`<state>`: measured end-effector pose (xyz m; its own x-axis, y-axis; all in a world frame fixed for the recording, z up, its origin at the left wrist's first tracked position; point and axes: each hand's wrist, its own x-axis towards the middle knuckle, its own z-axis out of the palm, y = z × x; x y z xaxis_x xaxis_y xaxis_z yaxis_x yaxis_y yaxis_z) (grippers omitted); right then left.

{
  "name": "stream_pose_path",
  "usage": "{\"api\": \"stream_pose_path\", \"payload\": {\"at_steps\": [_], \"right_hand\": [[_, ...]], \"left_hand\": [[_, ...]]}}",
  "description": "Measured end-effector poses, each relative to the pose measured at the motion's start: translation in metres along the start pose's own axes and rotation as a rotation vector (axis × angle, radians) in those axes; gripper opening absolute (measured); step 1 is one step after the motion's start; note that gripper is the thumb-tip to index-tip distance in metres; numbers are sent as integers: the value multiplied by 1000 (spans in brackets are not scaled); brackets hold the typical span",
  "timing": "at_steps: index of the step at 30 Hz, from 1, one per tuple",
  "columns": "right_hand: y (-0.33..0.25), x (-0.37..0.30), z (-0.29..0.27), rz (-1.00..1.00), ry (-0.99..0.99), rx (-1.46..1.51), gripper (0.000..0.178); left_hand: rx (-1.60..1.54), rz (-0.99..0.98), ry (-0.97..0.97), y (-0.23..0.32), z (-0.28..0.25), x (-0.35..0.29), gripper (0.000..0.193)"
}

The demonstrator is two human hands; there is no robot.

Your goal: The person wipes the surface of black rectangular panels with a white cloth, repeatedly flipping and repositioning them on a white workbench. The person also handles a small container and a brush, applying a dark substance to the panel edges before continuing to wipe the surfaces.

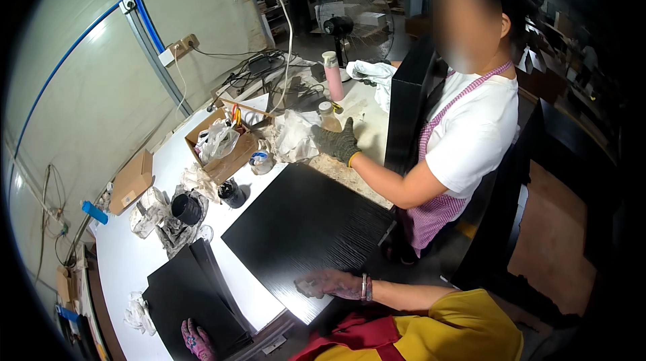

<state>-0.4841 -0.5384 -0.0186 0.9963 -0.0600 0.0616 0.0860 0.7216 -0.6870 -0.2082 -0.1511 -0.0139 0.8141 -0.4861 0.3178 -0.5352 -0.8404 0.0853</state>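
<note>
A flat black wood-grain panel (306, 220) lies on the white table, its near corner by my body. My right hand (331, 285), stained dark and with a bracelet at the wrist, rests on the panel's near right part with its fingers stretched out. At the lower left, my left hand (196, 339) lies flat on a stack of black panels (188, 294), fingers extended. That hand too is stained, and the picture's lower edge cuts it off. I see nothing held in either hand.
Across the panel a co-worker's gloved hand (336, 142) reaches over the table, beside an upright black board (407, 102). A dark tub (186, 207), a black cup (231, 193), a glass jar (261, 162), a cardboard box (229, 159), rags and a pink bottle (332, 77) stand along the far side.
</note>
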Motion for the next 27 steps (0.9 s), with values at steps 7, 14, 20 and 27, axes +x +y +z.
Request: {"api": "stream_pose_path", "payload": {"at_steps": [7,14,20,27], "right_hand": [[-10,0,2,-11,37,-71,55],[-14,-32,-15,-171,141,-61,49],[9,-57,-42,-241,267,48,46],[-23,-81,-25,-336,294,-13,49]], "left_hand": [[-26,213,6,36,-10,42,48],[-329,1056,140,375,-111,167,44],[-252,1619,540,615,-190,161,49],[-113,1696,403,684,-198,188,42]]}}
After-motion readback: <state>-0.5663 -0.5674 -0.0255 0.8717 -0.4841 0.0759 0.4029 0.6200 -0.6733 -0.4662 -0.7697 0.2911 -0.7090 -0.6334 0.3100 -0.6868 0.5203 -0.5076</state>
